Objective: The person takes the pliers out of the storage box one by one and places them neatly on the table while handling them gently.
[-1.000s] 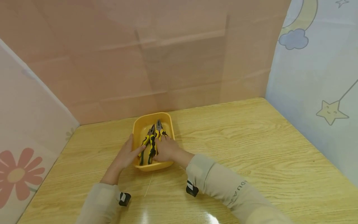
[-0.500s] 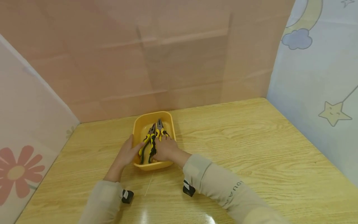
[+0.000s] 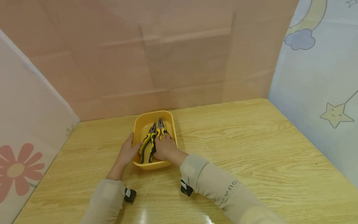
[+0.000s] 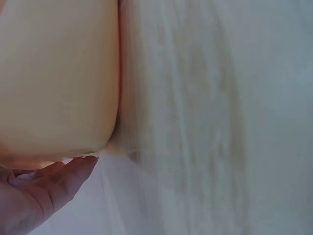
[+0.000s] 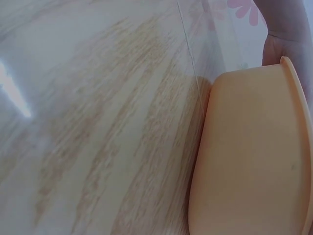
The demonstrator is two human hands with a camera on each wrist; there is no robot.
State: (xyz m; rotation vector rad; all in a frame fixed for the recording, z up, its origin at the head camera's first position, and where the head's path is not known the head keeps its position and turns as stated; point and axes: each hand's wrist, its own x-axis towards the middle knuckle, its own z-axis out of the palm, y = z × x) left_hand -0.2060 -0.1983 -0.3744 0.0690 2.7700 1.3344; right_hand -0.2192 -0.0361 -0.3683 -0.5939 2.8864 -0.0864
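Observation:
In the head view a yellow plastic basin (image 3: 154, 166) stands on the table and holds two pairs of pliers with yellow-and-black handles. My left hand (image 3: 128, 151) grips the basin's left side, thumb over the rim and fingers outside. The left pliers (image 3: 145, 144) lie slightly slanted, handles spread, close to that thumb. Reaching inside, my right hand (image 3: 165, 147) holds the right pliers (image 3: 160, 124) by the handles, which it mostly hides; their metal nose points away from me. The left wrist view has the left fingers (image 4: 73, 176) against the basin's outer wall.
A thin pale strip (image 3: 149, 184) lies on the wooden table (image 3: 237, 149) in front of the basin. Behind the table rises a pinkish-brown backdrop (image 3: 190, 62). Printed panels border it left and right, the right one (image 3: 316, 77) with a moon and star.
The left thumb has drawn back slightly from the left pliers toward the rim. My right hand stays on its pliers, and the head view has shifted a little.

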